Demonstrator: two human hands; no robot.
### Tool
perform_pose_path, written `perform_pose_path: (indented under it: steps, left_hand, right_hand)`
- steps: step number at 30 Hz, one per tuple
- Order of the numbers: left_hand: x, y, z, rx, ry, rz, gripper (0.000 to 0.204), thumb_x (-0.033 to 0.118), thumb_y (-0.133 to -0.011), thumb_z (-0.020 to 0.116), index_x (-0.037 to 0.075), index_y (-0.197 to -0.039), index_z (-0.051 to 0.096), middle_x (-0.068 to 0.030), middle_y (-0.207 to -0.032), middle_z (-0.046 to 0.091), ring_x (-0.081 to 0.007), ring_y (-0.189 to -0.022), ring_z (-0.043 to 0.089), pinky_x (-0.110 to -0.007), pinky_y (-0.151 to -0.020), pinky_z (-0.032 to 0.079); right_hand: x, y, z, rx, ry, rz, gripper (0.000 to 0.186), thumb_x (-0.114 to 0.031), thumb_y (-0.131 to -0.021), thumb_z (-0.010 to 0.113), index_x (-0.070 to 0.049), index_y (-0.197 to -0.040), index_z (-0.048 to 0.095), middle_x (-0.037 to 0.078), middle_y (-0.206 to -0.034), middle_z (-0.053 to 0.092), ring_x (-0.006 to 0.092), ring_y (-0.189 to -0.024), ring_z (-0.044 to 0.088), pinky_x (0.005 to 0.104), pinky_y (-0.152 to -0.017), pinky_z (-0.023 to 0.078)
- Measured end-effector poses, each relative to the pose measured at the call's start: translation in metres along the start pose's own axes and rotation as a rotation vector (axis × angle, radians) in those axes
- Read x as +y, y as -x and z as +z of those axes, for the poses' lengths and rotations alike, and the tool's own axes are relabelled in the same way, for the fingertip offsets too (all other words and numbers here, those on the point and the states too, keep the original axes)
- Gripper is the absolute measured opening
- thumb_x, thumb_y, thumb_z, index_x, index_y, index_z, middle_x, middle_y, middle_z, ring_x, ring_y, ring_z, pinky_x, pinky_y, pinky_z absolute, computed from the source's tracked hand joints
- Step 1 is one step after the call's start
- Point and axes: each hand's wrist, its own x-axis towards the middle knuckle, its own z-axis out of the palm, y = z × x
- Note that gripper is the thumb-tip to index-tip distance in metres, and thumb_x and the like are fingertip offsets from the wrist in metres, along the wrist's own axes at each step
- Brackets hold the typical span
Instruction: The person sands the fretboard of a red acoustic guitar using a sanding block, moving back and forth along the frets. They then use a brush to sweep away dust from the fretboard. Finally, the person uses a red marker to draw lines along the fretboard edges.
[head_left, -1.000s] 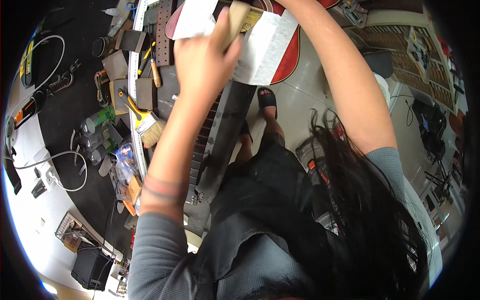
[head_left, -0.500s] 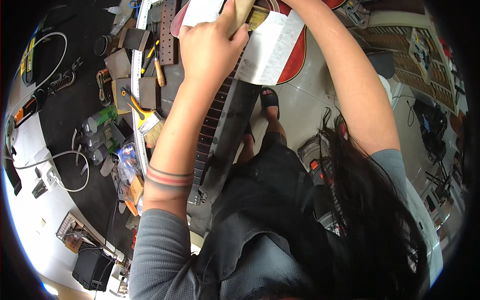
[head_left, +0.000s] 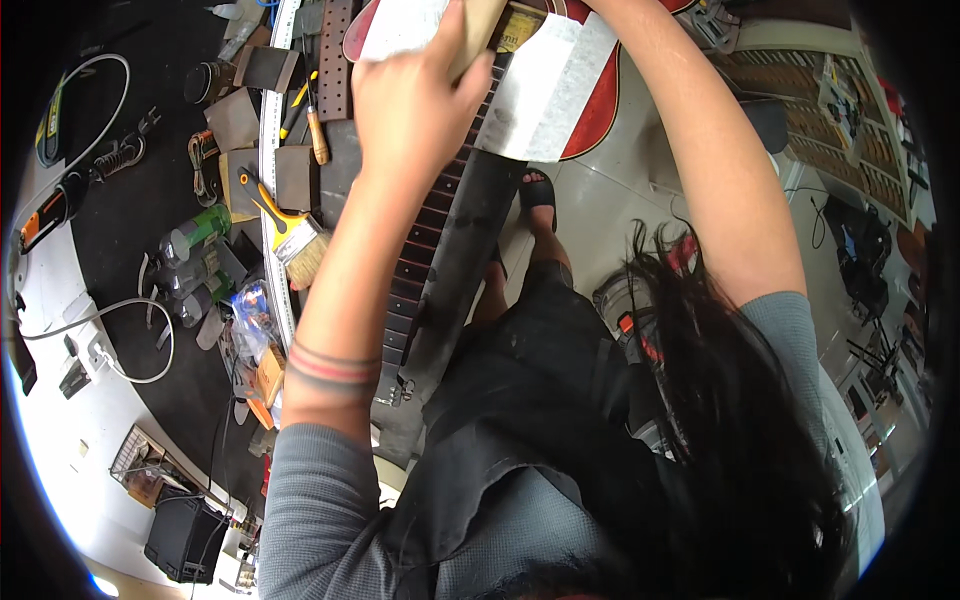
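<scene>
Left hand (head_left: 415, 115): grip closed round a pale block (head_left: 480, 40), thumb and forefinger along its sides, held over the guitar. Right hand: past the upper edge of view, grip cannot be told; its forearm reaches over the body's side. Guitar (head_left: 597, 118), red: before the person, fretted neck (head_left: 430, 225) running back beside the left forearm. White sheets (head_left: 540, 85), on the guitar's top, either side of the block. On the bench (head_left: 110, 235), to the left: paintbrush (head_left: 290, 232), yellow-and-black handle; wooden-handled tool (head_left: 317, 138); brown perforated bar (head_left: 336, 65); green bottles (head_left: 200, 235), lying together.
</scene>
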Motion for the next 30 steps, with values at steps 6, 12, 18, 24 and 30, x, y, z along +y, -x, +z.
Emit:
perform_pose_path:
  steps: [6, 12, 18, 24, 30]
  left_hand:
    - [-0.031, 0.149, -0.035, -0.162, 0.028, -0.027, 0.073, 0.029, -0.09, 0.082, 0.004, -0.156, 0.061, -0.0109, -0.068, 0.064, -0.0244, -0.062, 0.06, -0.04, -0.077, 0.039]
    - [-0.011, -0.007, 0.009, 0.06, -0.042, 0.035, 0.056, 0.043, -0.1, 0.07, 0.01, -0.145, 0.068, -0.017, -0.074, 0.072, -0.0361, -0.071, 0.071, -0.049, -0.088, 0.049]
    - [-0.021, 0.099, -0.017, -0.069, 0.03, 0.015, 0.068, 0.031, -0.093, 0.08, 0.006, -0.154, 0.063, -0.013, -0.073, 0.069, -0.029, -0.066, 0.066, -0.044, -0.083, 0.046]
    - [-0.013, 0.082, -0.014, -0.047, 0.056, -0.014, 0.067, 0.028, -0.092, 0.081, 0.005, -0.153, 0.063, -0.0144, -0.068, 0.067, -0.03, -0.063, 0.066, -0.044, -0.081, 0.046]
    - [0.004, 0.013, -0.001, 0.089, 0.015, 0.032, 0.056, 0.032, -0.094, 0.077, 0.007, -0.144, 0.069, -0.0174, -0.068, 0.069, -0.0361, -0.066, 0.07, -0.049, -0.081, 0.05]
  right_hand:
    - [0.007, 0.004, -0.008, 0.001, 0.017, 0.042, 0.041, -0.019, -0.109, 0.059, -0.009, -0.147, 0.068, 0.014, -0.16, 0.06, 0.0337, -0.152, 0.05, 0.0472, -0.126, 0.038]
    - [-0.006, -0.003, 0.002, 0.003, 0.009, 0.004, 0.041, -0.019, -0.109, 0.058, -0.009, -0.147, 0.068, 0.015, -0.16, 0.06, 0.0335, -0.152, 0.05, 0.0477, -0.126, 0.038]
    - [0.008, 0.005, -0.002, -0.007, 0.045, 0.022, 0.041, -0.018, -0.109, 0.058, -0.009, -0.147, 0.068, 0.015, -0.16, 0.059, 0.0335, -0.152, 0.05, 0.0476, -0.126, 0.038]
    - [0.006, 0.003, -0.005, -0.002, 0.04, 0.029, 0.041, -0.019, -0.109, 0.058, -0.01, -0.148, 0.067, 0.015, -0.16, 0.059, 0.0334, -0.152, 0.05, 0.0464, -0.126, 0.038]
    - [0.004, 0.0, 0.005, 0.003, 0.021, 0.0, 0.041, -0.019, -0.109, 0.058, -0.01, -0.148, 0.068, 0.014, -0.16, 0.059, 0.0334, -0.152, 0.05, 0.0463, -0.127, 0.038]
